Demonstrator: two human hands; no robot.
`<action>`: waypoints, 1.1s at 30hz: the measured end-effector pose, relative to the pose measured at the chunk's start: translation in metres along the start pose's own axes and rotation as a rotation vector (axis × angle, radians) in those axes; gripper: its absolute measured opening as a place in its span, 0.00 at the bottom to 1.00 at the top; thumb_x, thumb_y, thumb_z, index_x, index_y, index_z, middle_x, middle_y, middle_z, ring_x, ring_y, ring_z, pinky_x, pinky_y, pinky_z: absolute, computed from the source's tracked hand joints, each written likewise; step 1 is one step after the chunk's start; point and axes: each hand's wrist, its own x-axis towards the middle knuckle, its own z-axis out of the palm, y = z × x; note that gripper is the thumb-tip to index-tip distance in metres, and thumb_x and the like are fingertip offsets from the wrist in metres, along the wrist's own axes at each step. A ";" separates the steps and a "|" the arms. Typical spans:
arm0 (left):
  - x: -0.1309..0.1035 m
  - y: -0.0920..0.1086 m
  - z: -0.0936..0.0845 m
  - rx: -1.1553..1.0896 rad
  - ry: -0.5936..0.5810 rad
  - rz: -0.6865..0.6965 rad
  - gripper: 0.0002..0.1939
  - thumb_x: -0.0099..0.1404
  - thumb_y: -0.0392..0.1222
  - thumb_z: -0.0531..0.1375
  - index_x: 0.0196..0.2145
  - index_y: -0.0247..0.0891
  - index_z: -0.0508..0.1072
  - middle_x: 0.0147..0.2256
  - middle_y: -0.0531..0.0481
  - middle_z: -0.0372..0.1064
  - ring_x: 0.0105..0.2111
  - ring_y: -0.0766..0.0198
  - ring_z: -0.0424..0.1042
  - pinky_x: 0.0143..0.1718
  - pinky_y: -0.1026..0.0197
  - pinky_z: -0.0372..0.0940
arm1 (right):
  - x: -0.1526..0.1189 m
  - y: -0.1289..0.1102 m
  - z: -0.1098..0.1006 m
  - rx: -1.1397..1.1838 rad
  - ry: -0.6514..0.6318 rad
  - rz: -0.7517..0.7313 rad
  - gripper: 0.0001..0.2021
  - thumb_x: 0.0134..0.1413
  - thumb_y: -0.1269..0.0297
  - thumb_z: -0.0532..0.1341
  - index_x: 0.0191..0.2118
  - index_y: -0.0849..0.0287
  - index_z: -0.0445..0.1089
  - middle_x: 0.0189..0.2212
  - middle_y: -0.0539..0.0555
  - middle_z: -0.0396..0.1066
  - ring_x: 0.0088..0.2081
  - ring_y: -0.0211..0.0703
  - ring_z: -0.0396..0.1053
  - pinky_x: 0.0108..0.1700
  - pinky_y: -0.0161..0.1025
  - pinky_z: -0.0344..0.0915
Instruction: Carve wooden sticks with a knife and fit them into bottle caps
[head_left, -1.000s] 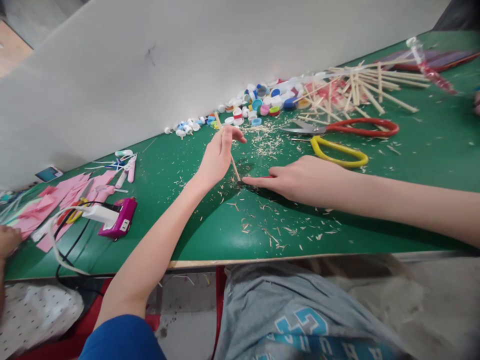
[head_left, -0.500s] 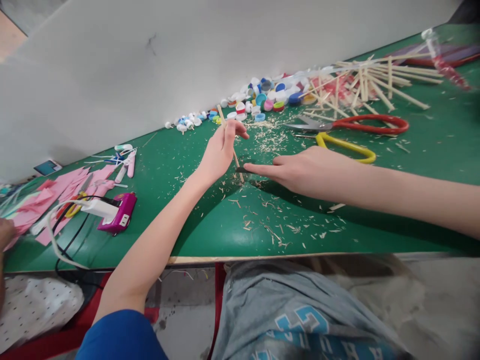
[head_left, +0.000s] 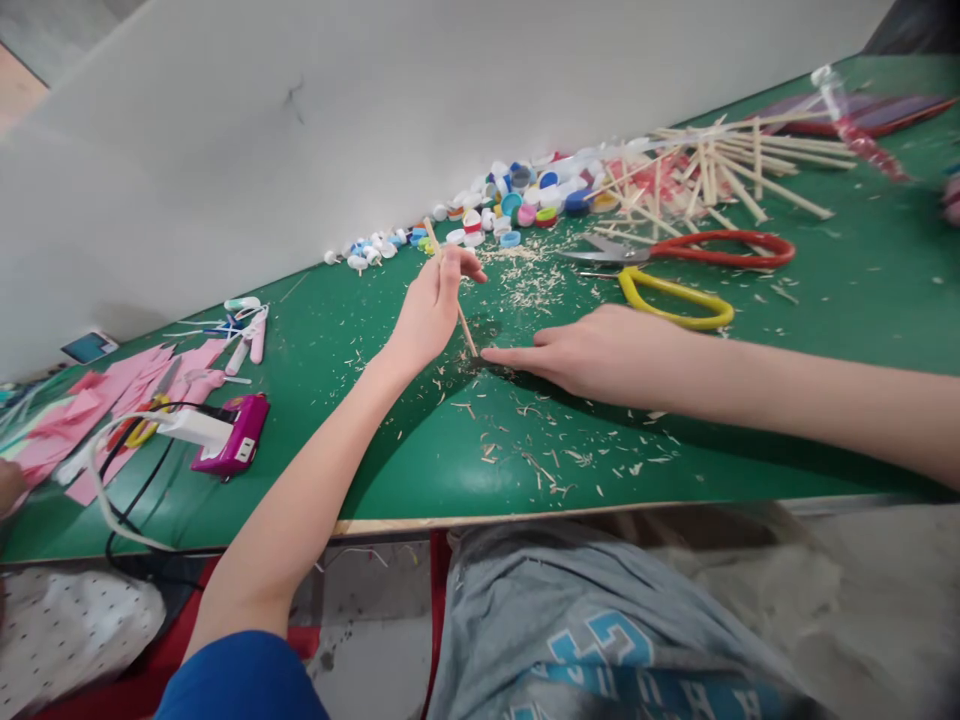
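A pale wall (head_left: 247, 140) is rising behind a green table (head_left: 311, 400), where pink paper (head_left: 94, 400) is lying at far left, beside a purple plug box (head_left: 247, 430). The left hand (head_left: 433, 308) is grasping a thin stick (head_left: 466, 332) in its fingers, slanting its lower end down at the table, probably to brace it. Bottle caps (head_left: 512, 207) are sitting behind. The right hand (head_left: 589, 350) is pointing its forefinger just beside that end, perhaps for control; the other fingers are curling under, holding what, if anything, I can't tell. Scissors (head_left: 640, 254) are lying beyond, seemingly kept within reach.
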 end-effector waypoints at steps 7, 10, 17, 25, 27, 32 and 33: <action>-0.001 0.001 0.001 -0.036 0.010 0.016 0.29 0.74 0.61 0.37 0.39 0.42 0.70 0.37 0.48 0.77 0.43 0.64 0.75 0.54 0.55 0.66 | -0.002 -0.001 -0.006 -0.008 0.003 0.002 0.30 0.67 0.70 0.45 0.71 0.42 0.54 0.30 0.51 0.71 0.21 0.34 0.49 0.26 0.39 0.41; -0.002 0.000 0.001 -0.028 0.015 -0.005 0.30 0.74 0.62 0.36 0.42 0.41 0.70 0.37 0.47 0.78 0.42 0.64 0.76 0.51 0.55 0.68 | -0.002 -0.002 -0.007 -0.050 0.027 -0.002 0.31 0.66 0.72 0.45 0.71 0.43 0.54 0.29 0.50 0.69 0.20 0.34 0.47 0.26 0.40 0.40; -0.002 -0.006 -0.006 0.010 -0.052 0.003 0.34 0.73 0.64 0.36 0.49 0.41 0.73 0.32 0.48 0.77 0.38 0.65 0.76 0.45 0.58 0.69 | 0.006 -0.004 -0.009 -0.054 -0.029 0.003 0.32 0.64 0.71 0.48 0.71 0.41 0.52 0.30 0.50 0.69 0.20 0.33 0.43 0.25 0.38 0.39; 0.000 -0.007 -0.012 0.080 -0.098 0.011 0.37 0.72 0.65 0.34 0.50 0.39 0.73 0.30 0.48 0.77 0.34 0.65 0.75 0.42 0.59 0.69 | 0.004 -0.005 -0.009 -0.089 -0.005 0.029 0.30 0.67 0.68 0.48 0.71 0.40 0.52 0.30 0.49 0.68 0.21 0.34 0.46 0.25 0.39 0.39; 0.000 -0.007 -0.012 0.090 -0.102 0.022 0.38 0.72 0.65 0.33 0.50 0.38 0.73 0.30 0.49 0.77 0.33 0.65 0.75 0.41 0.59 0.69 | 0.003 -0.005 -0.009 -0.122 0.044 0.065 0.31 0.66 0.70 0.47 0.71 0.42 0.54 0.31 0.50 0.68 0.20 0.34 0.43 0.25 0.39 0.38; 0.000 -0.006 -0.012 0.085 -0.102 0.010 0.36 0.73 0.63 0.35 0.50 0.38 0.73 0.30 0.49 0.77 0.33 0.66 0.75 0.41 0.60 0.68 | 0.004 -0.005 -0.008 -0.105 0.029 -0.001 0.32 0.65 0.71 0.48 0.71 0.40 0.54 0.27 0.48 0.66 0.20 0.35 0.41 0.25 0.40 0.37; 0.000 -0.005 -0.012 0.086 -0.104 0.007 0.36 0.73 0.63 0.35 0.50 0.38 0.73 0.30 0.49 0.77 0.33 0.66 0.74 0.41 0.60 0.68 | 0.004 -0.005 -0.008 -0.116 0.045 0.024 0.31 0.65 0.70 0.48 0.70 0.40 0.55 0.27 0.48 0.67 0.20 0.35 0.42 0.25 0.40 0.37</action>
